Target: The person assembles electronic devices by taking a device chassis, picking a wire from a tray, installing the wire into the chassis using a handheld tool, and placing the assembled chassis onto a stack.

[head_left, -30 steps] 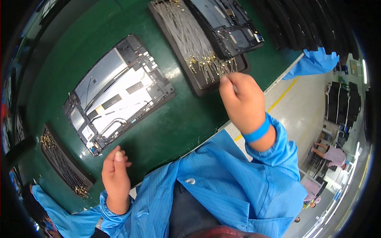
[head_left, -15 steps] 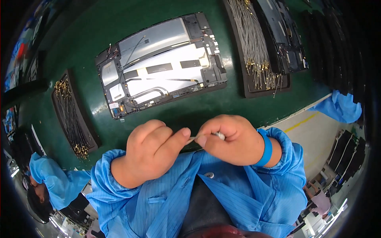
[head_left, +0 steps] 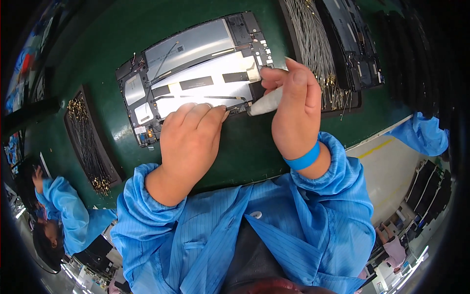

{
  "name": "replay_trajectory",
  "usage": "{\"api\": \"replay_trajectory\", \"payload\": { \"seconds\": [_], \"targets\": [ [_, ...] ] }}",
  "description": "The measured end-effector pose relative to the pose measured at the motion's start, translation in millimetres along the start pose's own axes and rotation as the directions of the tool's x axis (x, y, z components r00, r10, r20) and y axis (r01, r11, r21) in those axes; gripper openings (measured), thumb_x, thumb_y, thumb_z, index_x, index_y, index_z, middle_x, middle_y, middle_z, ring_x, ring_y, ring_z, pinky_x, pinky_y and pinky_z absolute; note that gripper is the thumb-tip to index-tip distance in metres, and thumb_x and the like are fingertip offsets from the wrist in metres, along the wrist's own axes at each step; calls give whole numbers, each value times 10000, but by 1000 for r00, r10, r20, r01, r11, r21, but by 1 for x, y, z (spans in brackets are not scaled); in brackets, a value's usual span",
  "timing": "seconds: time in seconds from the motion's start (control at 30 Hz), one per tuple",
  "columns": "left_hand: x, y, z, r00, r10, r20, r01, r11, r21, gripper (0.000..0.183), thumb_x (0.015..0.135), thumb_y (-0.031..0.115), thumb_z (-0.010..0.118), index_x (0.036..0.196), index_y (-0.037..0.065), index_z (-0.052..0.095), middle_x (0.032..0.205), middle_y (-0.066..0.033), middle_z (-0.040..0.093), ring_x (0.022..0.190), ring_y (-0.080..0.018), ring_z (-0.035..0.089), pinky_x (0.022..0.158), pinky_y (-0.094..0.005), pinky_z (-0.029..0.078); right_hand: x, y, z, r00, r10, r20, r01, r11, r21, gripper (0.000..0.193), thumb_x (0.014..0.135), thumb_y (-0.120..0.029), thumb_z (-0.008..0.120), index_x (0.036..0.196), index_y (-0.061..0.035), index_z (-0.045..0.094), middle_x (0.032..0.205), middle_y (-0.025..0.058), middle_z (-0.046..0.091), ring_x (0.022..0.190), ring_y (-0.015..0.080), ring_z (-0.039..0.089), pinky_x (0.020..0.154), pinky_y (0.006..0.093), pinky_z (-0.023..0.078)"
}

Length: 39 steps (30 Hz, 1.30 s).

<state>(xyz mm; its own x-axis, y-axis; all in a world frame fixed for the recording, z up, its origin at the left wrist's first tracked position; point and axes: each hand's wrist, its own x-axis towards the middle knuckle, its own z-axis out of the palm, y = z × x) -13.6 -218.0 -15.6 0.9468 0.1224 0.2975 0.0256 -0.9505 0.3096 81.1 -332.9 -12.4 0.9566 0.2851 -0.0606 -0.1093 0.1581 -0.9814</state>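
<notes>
An opened flat electronic device (head_left: 193, 93), with silver plates and a black frame, lies on the green table. At its near edge, my left hand (head_left: 191, 130) has its fingers together and the thumb close to the index tip. Anything pinched there is hidden. My right hand (head_left: 296, 105), with a blue wristband (head_left: 303, 157), is over the device's near right corner, its fingers apart. From it a white cone-shaped cover (head_left: 266, 103), like a finger cot, points down at that corner. The thin grey cable seen earlier between my hands cannot be made out.
A dark tray (head_left: 360, 100) of grey cables (head_left: 311, 44) with gold ends stands at the right, beside another device (head_left: 350, 44). On the left, a tray (head_left: 115, 171) holds black cables (head_left: 88, 142). A co-worker in blue (head_left: 73, 215) is at the lower left.
Both hands have parted and moved forward from near my chest to the device's near edge. My right hand has opened out of its pinch. The device has shifted very slightly.
</notes>
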Motion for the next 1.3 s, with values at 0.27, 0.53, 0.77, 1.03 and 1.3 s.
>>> {"api": "replay_trajectory", "payload": {
  "seconds": [0.27,0.53,0.77,1.03,1.3],
  "targets": [
    [1,-2,2,1000,6,5,-6,1000,-14,161,637,92,597,798,94,578,751,-21,521,714,-189,497,603,-298,390,-2,23,-4,940,-323,113,336,933,-129,211,865,-187,388,966,-2,404,835,96,581,671,88,495,623,218,419],
    [1,0,2,1000,7,11,-7,1000,-8,163,630,95,599,790,97,573,744,-25,515,708,-192,495,597,-303,391,-3,31,-6,902,-400,165,416,906,-81,181,860,-154,397,964,-5,401,823,101,586,639,88,505,584,216,424],
    [0,-2,3,1000,4,12,-3,1000,-24,160,625,91,602,782,92,574,743,-29,514,704,-198,497,598,-307,392,0,32,-8,903,-387,189,410,906,-105,180,859,-161,399,950,-6,401,821,100,584,640,87,505,581,217,424],
    [4,-2,2,1000,6,15,-5,999,-47,154,625,90,603,776,86,577,731,-34,512,698,-201,498,600,-307,393,1,28,-8,910,-363,200,383,921,-75,171,860,-164,395,927,-8,420,791,84,578,644,83,500,583,214,420],
    [8,0,0,999,38,33,-37,999,-39,141,610,72,586,748,68,560,731,-48,517,697,-217,503,593,-320,406,5,6,-3,831,-405,381,522,805,-283,133,806,-160,468,789,-29,479,713,102,551,609,209,531,546,299,427]
  ]
}}
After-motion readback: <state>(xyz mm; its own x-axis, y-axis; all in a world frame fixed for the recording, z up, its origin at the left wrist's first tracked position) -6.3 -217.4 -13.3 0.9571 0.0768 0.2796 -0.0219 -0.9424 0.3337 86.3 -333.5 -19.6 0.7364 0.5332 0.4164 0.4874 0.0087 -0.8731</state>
